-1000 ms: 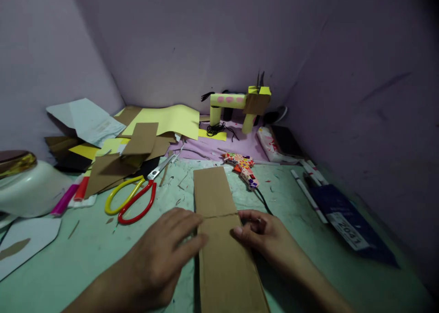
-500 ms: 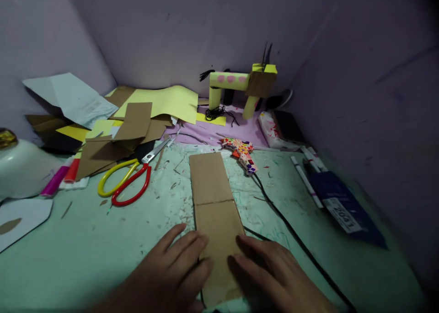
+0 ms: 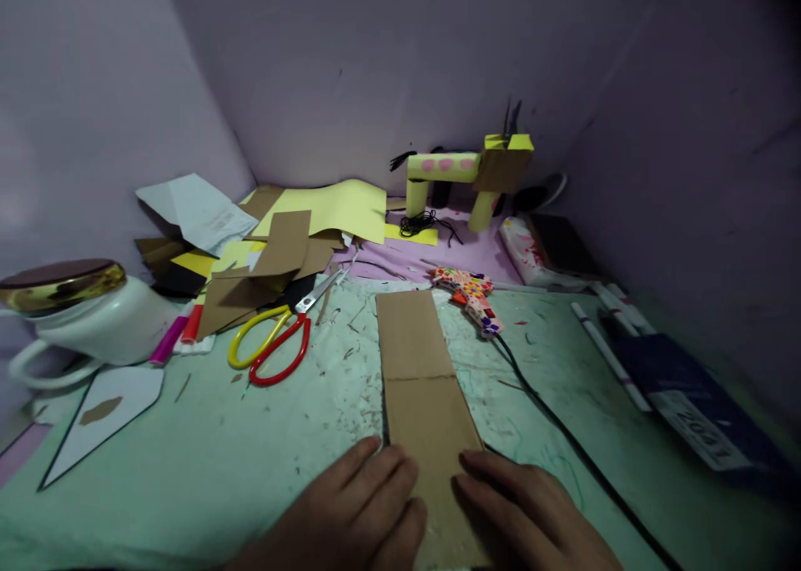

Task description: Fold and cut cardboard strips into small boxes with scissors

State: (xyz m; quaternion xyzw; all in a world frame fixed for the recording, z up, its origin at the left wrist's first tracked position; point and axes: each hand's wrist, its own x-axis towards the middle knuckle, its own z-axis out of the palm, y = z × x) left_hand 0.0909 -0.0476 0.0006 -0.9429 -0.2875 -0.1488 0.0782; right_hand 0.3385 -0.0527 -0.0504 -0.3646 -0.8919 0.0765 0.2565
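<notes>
A long brown cardboard strip (image 3: 419,354) with a crease or join across its middle lies on the green table, pointing away from me. My left hand (image 3: 369,504) rests on its near left edge, fingers spread a little. On the near right edge lie the fingertips of my right hand (image 3: 526,504), fingers slightly bent and apart. Beyond the strip's far end, to the right, is a floral glue gun (image 3: 469,294) with a black cord (image 3: 563,429). Scissors (image 3: 281,337) with yellow and red handles lie left of the strip.
Cardboard and yellow paper scraps (image 3: 281,245) pile up at the back left, near a white mug (image 3: 106,320) with a gold-rimmed lid. A yellow paper animal figure (image 3: 444,168) stands at the back. Markers (image 3: 607,354) and a blue packet (image 3: 701,404) lie right.
The view has turned left, so everything appears further right and slightly lower, and more of the mug shows. Both hands still rest on the strip in nearly the same places.
</notes>
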